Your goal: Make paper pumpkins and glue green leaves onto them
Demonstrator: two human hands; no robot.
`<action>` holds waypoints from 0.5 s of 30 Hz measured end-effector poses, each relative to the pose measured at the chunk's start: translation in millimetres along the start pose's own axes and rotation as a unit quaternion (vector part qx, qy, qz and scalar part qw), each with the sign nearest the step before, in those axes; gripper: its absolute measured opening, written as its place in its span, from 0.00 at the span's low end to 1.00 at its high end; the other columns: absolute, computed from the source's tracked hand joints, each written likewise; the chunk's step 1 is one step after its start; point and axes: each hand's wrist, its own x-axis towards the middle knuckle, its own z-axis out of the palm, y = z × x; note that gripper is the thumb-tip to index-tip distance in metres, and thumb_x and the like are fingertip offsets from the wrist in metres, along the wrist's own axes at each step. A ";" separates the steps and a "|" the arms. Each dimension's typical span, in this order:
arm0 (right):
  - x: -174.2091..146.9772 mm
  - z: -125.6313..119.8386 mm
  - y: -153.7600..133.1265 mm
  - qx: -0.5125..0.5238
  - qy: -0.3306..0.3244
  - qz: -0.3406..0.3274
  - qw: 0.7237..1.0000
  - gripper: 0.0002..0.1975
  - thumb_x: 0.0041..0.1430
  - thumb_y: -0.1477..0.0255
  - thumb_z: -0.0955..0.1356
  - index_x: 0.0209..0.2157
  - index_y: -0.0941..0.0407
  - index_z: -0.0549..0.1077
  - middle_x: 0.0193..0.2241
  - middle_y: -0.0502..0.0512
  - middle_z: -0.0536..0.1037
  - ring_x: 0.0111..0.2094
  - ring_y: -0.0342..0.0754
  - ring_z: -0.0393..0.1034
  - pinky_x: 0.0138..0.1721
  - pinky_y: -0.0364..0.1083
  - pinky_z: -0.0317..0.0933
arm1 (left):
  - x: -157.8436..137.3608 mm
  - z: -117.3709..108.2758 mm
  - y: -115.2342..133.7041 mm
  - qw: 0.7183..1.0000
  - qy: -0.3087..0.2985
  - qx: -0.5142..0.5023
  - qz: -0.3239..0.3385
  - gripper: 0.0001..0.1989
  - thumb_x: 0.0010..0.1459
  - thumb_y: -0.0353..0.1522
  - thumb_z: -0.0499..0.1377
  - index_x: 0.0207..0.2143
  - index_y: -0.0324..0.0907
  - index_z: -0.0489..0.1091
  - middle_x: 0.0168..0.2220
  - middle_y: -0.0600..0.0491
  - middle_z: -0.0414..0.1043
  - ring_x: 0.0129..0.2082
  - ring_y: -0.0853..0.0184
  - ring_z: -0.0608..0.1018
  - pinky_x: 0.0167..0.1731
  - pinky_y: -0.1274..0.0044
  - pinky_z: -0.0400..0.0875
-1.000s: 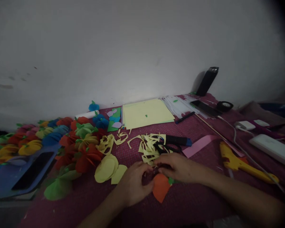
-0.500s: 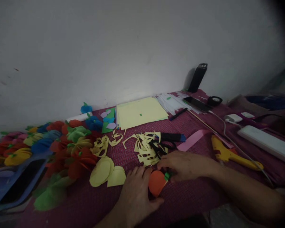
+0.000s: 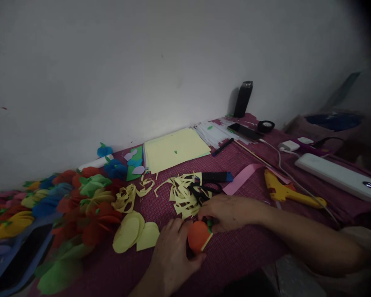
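Note:
Between my two hands is an orange paper pumpkin [image 3: 198,236] with a pale yellow edge on its right side. My left hand [image 3: 173,252] grips it from the left, thumb at its lower edge and fingers at its upper left. My right hand [image 3: 227,212] pinches the small green paper piece [image 3: 209,225] at its upper right; the fingertips partly hide it. Just beyond my right hand, black-handled scissors [image 3: 205,190] lie on a heap of yellow paper scraps [image 3: 183,196]. Left of my left hand rest yellow paper circles [image 3: 128,233] and a cut yellow piece [image 3: 148,236].
Many colourful paper pumpkins [image 3: 102,222] crowd the left side. Yellow sheets [image 3: 176,148] lie near the wall. On the right are a yellow glue gun [image 3: 284,192], pink ribbon [image 3: 243,179], a white power bank [image 3: 334,173], a cable, a phone [image 3: 245,132] and a black bottle [image 3: 243,99].
The view has swung slightly right, so the table's things sit further left. My right fingers have closed in over the green piece, and the orange pumpkin is turned a little.

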 end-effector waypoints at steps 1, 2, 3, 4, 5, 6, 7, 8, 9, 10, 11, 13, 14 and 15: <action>0.1 1.1 0.0 0.001 0.005 0.000 1.000 0.16 0.48 0.73 0.69 0.43 0.55 0.73 0.37 0.55 0.77 0.39 0.52 0.69 0.40 0.46 0.59 | 0.5 0.3 -0.8 1.000 0.003 -0.003 -0.003 0.25 0.45 0.38 0.62 0.47 0.42 0.66 0.44 0.47 0.67 0.44 0.55 0.68 0.46 0.63 0.62; 0.3 2.2 0.0 0.002 0.010 0.000 1.000 0.17 0.49 0.73 0.69 0.43 0.55 0.72 0.38 0.56 0.77 0.39 0.52 0.69 0.40 0.46 0.59 | 1.0 0.3 -1.8 1.000 0.006 -0.010 -0.005 0.23 0.45 0.36 0.61 0.46 0.42 0.66 0.43 0.47 0.67 0.44 0.56 0.68 0.45 0.64 0.62; 0.6 3.3 0.2 0.004 0.014 -0.001 1.000 0.18 0.48 0.73 0.69 0.44 0.55 0.72 0.38 0.56 0.77 0.40 0.52 0.69 0.40 0.46 0.59 | 1.5 -0.2 -2.9 1.000 0.009 -0.018 -0.007 0.22 0.46 0.35 0.61 0.45 0.42 0.66 0.42 0.48 0.68 0.43 0.57 0.68 0.45 0.64 0.62; 0.9 4.1 0.4 0.005 0.019 -0.005 1.000 0.19 0.48 0.74 0.69 0.45 0.55 0.72 0.38 0.56 0.76 0.40 0.52 0.69 0.40 0.46 0.59 | 2.1 -1.0 -4.0 1.000 0.012 -0.028 -0.008 0.20 0.46 0.33 0.60 0.44 0.43 0.66 0.42 0.49 0.68 0.43 0.58 0.68 0.44 0.65 0.62; 1.3 4.6 0.6 0.008 0.023 -0.010 1.000 0.19 0.48 0.74 0.69 0.45 0.55 0.71 0.39 0.56 0.76 0.40 0.51 0.69 0.40 0.46 0.58 | 2.8 -2.0 -5.0 0.999 0.016 -0.036 -0.010 0.19 0.46 0.32 0.60 0.43 0.43 0.66 0.41 0.50 0.68 0.43 0.58 0.68 0.44 0.66 0.62; 1.7 4.8 0.8 0.010 0.027 -0.016 0.999 0.20 0.48 0.74 0.69 0.46 0.55 0.71 0.39 0.56 0.76 0.39 0.51 0.69 0.40 0.45 0.58 | 3.6 -3.0 -6.0 0.999 0.019 -0.043 -0.011 0.18 0.46 0.31 0.59 0.42 0.43 0.66 0.41 0.51 0.68 0.42 0.59 0.68 0.44 0.66 0.62; 2.1 4.6 0.9 0.014 0.029 -0.021 0.999 0.21 0.47 0.75 0.69 0.46 0.55 0.71 0.39 0.56 0.75 0.40 0.51 0.68 0.40 0.45 0.58 | 4.4 -4.1 -6.8 0.999 0.022 -0.048 -0.012 0.18 0.45 0.30 0.59 0.42 0.43 0.65 0.40 0.51 0.68 0.42 0.59 0.68 0.43 0.67 0.62; 2.5 4.2 1.0 0.018 0.029 -0.025 0.999 0.21 0.47 0.75 0.69 0.46 0.55 0.70 0.39 0.56 0.75 0.40 0.51 0.68 0.40 0.45 0.58 | 5.1 -4.9 -7.5 0.998 0.023 -0.050 -0.013 0.17 0.45 0.29 0.59 0.41 0.43 0.65 0.40 0.51 0.68 0.41 0.60 0.68 0.43 0.67 0.62; 3.0 3.6 1.1 0.022 0.028 -0.027 0.999 0.22 0.47 0.75 0.70 0.47 0.55 0.70 0.39 0.56 0.75 0.40 0.51 0.68 0.39 0.45 0.58 | 5.8 -5.5 -8.1 0.998 0.026 -0.051 -0.013 0.18 0.45 0.28 0.58 0.41 0.43 0.65 0.39 0.52 0.68 0.41 0.60 0.68 0.43 0.67 0.62; 3.5 3.1 1.2 0.026 0.028 -0.027 0.999 0.22 0.47 0.74 0.70 0.47 0.56 0.70 0.39 0.56 0.75 0.39 0.50 0.68 0.39 0.45 0.58 | 6.4 -5.8 -8.6 0.998 0.029 -0.050 -0.011 0.18 0.46 0.28 0.58 0.42 0.43 0.64 0.39 0.52 0.68 0.41 0.60 0.68 0.42 0.67 0.63; 4.1 2.8 1.3 0.030 0.029 -0.025 0.999 0.22 0.47 0.74 0.70 0.47 0.56 0.70 0.38 0.56 0.75 0.38 0.50 0.68 0.38 0.44 0.58 | 6.7 -5.8 -9.0 0.998 0.032 -0.048 -0.005 0.18 0.46 0.28 0.58 0.43 0.43 0.64 0.39 0.51 0.68 0.41 0.60 0.68 0.42 0.67 0.63; 5.6 3.3 1.9 0.038 0.041 -0.017 0.998 0.20 0.48 0.72 0.69 0.46 0.56 0.71 0.36 0.55 0.75 0.35 0.49 0.68 0.36 0.44 0.58 | 6.9 -4.6 -9.8 0.999 0.040 -0.036 0.007 0.17 0.48 0.27 0.57 0.42 0.43 0.64 0.39 0.51 0.68 0.41 0.60 0.68 0.42 0.67 0.64; 6.4 4.1 2.3 0.041 0.052 -0.011 0.998 0.19 0.49 0.71 0.69 0.45 0.57 0.71 0.35 0.55 0.75 0.34 0.48 0.68 0.35 0.43 0.57 | 6.7 -3.6 -10.2 0.999 0.045 -0.026 0.015 0.15 0.48 0.26 0.56 0.41 0.43 0.65 0.39 0.51 0.68 0.41 0.60 0.68 0.42 0.67 0.64; 7.2 5.2 2.8 0.044 0.064 -0.005 0.997 0.17 0.50 0.71 0.68 0.44 0.57 0.72 0.34 0.54 0.75 0.33 0.48 0.68 0.34 0.43 0.57 | 6.5 -2.5 -10.7 0.998 0.050 -0.015 0.023 0.14 0.49 0.25 0.56 0.40 0.43 0.65 0.38 0.51 0.67 0.41 0.60 0.69 0.42 0.67 0.65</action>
